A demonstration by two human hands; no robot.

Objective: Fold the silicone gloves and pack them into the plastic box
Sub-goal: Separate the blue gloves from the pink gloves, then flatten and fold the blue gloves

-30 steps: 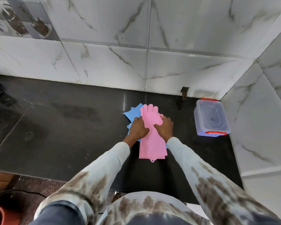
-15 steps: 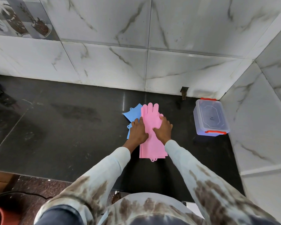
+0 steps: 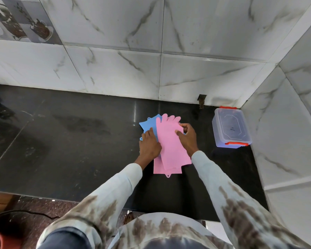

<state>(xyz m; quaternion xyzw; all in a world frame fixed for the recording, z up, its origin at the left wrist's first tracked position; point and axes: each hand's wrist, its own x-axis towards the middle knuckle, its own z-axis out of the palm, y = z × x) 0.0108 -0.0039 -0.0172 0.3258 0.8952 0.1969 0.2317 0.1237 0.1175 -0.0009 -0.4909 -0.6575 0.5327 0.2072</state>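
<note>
Two pink silicone gloves lie stacked on the black counter. The upper pink glove point(image 3: 171, 141) is skewed, its cuff swung right over the lower pink glove point(image 3: 160, 169). Blue gloves point(image 3: 150, 124) lie beneath them, showing only at the upper left. My left hand point(image 3: 149, 144) rests flat on the left edge of the pile. My right hand point(image 3: 186, 136) grips the right edge of the upper pink glove near its thumb. The clear plastic box point(image 3: 230, 128) with red clips stands closed at the right, apart from the gloves.
White marble-tiled walls close off the back point(image 3: 151, 65) and right point(image 3: 294, 123) of the black counter point(image 3: 70, 141). A small dark fitting point(image 3: 201, 100) sits at the wall base behind the gloves. The counter's front edge runs just below my forearms.
The upper pink glove has been turned askew, its cuff shifted right off the lower one. My right hand moved up to the glove's right edge and curled onto it.
</note>
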